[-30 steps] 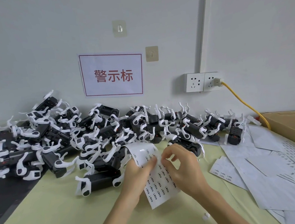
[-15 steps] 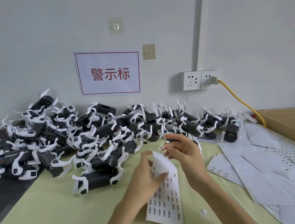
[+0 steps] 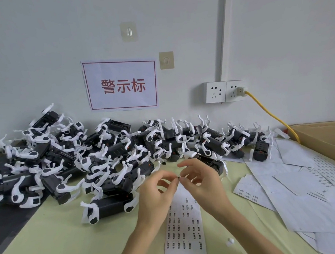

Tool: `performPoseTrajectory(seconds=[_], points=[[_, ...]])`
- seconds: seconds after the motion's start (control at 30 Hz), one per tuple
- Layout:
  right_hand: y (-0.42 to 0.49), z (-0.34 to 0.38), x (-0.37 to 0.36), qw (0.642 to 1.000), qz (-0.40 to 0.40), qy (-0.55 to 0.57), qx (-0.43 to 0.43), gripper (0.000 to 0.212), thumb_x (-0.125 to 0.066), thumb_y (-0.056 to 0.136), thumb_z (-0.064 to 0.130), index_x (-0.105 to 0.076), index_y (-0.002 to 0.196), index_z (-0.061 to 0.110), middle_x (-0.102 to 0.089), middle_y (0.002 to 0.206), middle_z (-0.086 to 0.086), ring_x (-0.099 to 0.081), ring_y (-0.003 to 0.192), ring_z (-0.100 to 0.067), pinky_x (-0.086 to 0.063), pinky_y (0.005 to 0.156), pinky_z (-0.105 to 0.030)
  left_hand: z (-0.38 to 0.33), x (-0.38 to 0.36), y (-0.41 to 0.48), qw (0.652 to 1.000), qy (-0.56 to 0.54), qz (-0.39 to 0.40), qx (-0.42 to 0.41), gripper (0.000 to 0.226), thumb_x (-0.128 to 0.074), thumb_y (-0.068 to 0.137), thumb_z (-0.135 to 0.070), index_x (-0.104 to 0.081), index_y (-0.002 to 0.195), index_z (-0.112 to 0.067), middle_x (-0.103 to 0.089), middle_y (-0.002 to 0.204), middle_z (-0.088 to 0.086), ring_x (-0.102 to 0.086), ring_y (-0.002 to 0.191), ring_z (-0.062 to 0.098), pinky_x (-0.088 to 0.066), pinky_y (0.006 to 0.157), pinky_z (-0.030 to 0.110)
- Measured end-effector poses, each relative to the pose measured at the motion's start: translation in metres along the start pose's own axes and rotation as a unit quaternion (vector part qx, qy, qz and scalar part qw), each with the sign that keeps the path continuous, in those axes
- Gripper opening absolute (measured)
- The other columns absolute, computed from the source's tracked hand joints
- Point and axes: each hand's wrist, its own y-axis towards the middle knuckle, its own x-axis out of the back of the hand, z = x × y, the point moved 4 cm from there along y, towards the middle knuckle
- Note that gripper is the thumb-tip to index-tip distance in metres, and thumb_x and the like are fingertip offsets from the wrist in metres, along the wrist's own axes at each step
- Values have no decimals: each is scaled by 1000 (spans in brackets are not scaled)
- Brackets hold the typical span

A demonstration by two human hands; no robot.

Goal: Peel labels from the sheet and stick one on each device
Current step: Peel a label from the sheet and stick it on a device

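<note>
A white label sheet [image 3: 183,225] with rows of small printed labels lies flat on the pale green table [image 3: 61,245], below my hands. Both hands hover just above its top end. My right hand [image 3: 203,182] pinches a tiny peeled label [image 3: 179,177] at its fingertips. The thumb and forefinger of my left hand [image 3: 158,195] meet the same label from the left. Black devices with white clips [image 3: 75,160] are heaped along the wall. One device [image 3: 112,206] lies apart, left of my left hand. Another [image 3: 211,161] sits just behind my right hand.
Used backing sheets [image 3: 287,187] cover the table to the right, beside an open cardboard box [image 3: 323,134]. A yellow cable [image 3: 272,116] runs from the wall socket [image 3: 224,91] down to the box. A dark mat [image 3: 5,219] borders the left; a white scrap [image 3: 229,241] lies near the sheet.
My left hand has let go of the sheet, which dropped flat onto the table. It rose to meet my right hand, which peeled one label off the sheet.
</note>
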Motion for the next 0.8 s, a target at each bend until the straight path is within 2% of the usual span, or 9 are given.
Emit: performPoseTrajectory(seconds=[0.07,0.2,0.3,0.43,0.57,0.67,0.7,0.8], points=[[-1,0,-2,999,3,-34,21,41,-71,88,2,-68,103,40,-70,87,18,-64,76,-9,-47,68,-13,3,0,0,1000,-3,2,24,13,-75,92,-18,-73,87,-30,-73,87,-15,-67,82,7,-47,70,15],[-1,0,-4,996,-4,-80,36,41,-72,88,5,-65,99,45,-69,88,24,-62,77,-10,-46,68,-12,-1,1,-1,999,43,-7,-17,26,-74,90,-12,-69,78,-34,-71,82,-17,-64,76,9,-46,69,14],[-1,-2,-3,995,-23,-87,29,33,-75,87,8,-67,96,39,-69,87,25,-62,73,-10,-46,66,-13,-1,0,-1,998,56,-4,-27,28,-73,91,-11,-68,78,-36,-70,81,-18,-63,74,10,-45,67,13],[0,-3,1,996,-49,-71,13,22,-78,86,15,-71,89,36,-70,85,20,-62,70,-10,-45,63,-13,1,1,1,1000,6,-6,-2,29,-73,92,-10,-71,80,-36,-72,81,-17,-65,74,6,-46,67,14],[0,-3,0,997,-32,-65,-5,17,-74,90,20,-71,80,33,-71,84,20,-62,71,-8,-44,63,-14,4,2,2,999,-26,3,26,27,-69,94,-7,-77,88,-33,-74,82,-16,-64,72,4,-50,69,23],[0,-2,1,997,-34,-64,-4,17,-74,91,20,-70,80,32,-71,85,19,-61,68,-8,-44,62,-14,4,2,1,998,-42,-1,49,33,-66,94,-2,-79,90,-32,-75,82,-12,-65,71,13,-59,72,39],[1,-2,1,997,-34,-67,-4,16,-74,91,20,-69,80,31,-71,84,19,-60,67,-8,-43,62,-14,4,2,2,998,-43,-1,53,34,-65,94,-2,-79,90,-33,-75,81,-11,-65,70,16,-60,72,41],[1,-5,2,996,-30,-88,-2,19,-73,91,19,-67,78,31,-69,82,20,-59,66,-7,-42,60,-14,5,2,2,998,-33,10,49,39,-60,96,-1,-79,92,-35,-75,81,-12,-65,69,14,-59,70,33]])
